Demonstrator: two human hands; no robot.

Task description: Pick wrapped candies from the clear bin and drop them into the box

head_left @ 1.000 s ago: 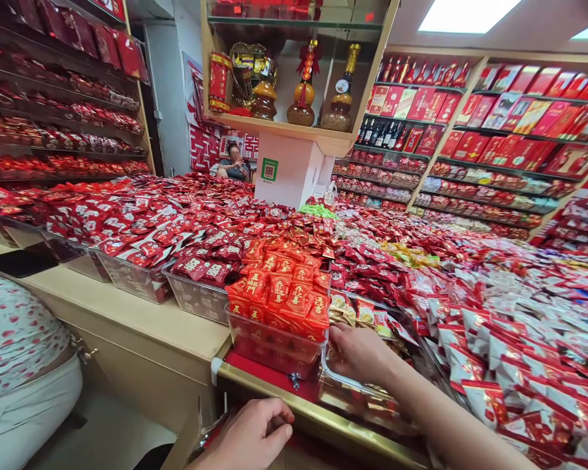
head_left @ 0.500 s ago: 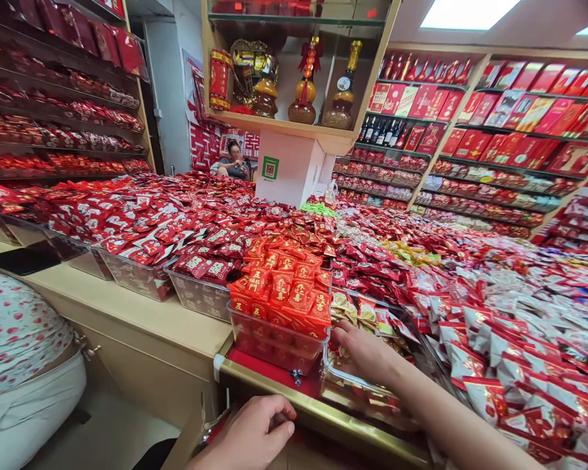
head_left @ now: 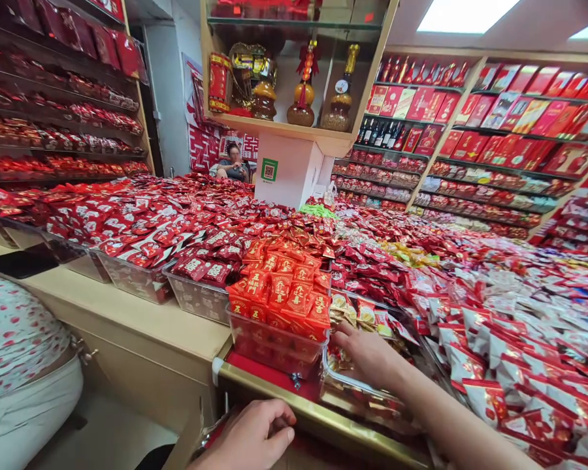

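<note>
My right hand reaches into a clear bin of gold and red wrapped packets; its fingertips are among the packets, and what they hold, if anything, is hidden. My left hand hangs just in front of the brass-coloured counter edge, fingers curled loosely, thumb and fingers apart, nothing seen between them. Between and beyond the hands stands a clear bin heaped with bright red packets with gold lettering. Small metal keys lie at its foot on the red surface.
White-and-red packets are piled at the right. Dark red packets fill a bin at the left. A black flat object lies on the counter. Someone in a strawberry-print top is at left; another person sits far back.
Both hands stay nearly where they were, with my left hand a touch lower. The view has shifted very slightly.
</note>
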